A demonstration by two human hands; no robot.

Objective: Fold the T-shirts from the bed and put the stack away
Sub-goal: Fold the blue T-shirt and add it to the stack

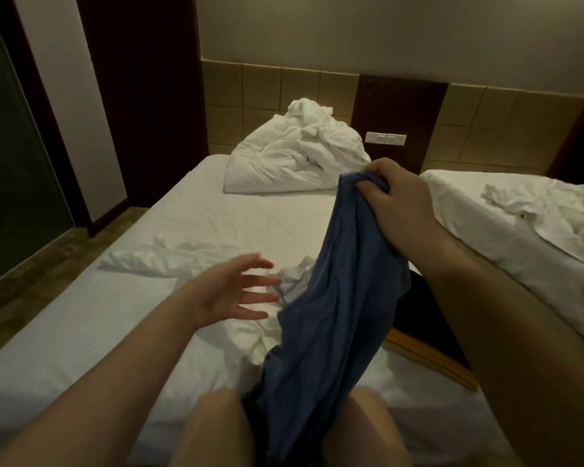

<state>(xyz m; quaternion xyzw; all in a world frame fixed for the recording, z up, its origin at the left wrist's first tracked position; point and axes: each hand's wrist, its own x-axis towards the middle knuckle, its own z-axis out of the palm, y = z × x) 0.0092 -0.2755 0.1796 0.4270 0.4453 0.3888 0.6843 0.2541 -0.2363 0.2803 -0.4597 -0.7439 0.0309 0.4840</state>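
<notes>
One hand only, the right hand (395,197), has its fingers clamped on the bunched blue T-shirt (334,298) dangling over the bed (216,203), while the left hand (236,293) hovers low over the bed, fingers spread and empty, so the cloth may twist or slip.

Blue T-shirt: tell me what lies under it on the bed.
The blue T-shirt hangs from the right hand. Some crumpled white cloth on the bed pokes out from beneath it; whatever lies further under is covered.
</notes>
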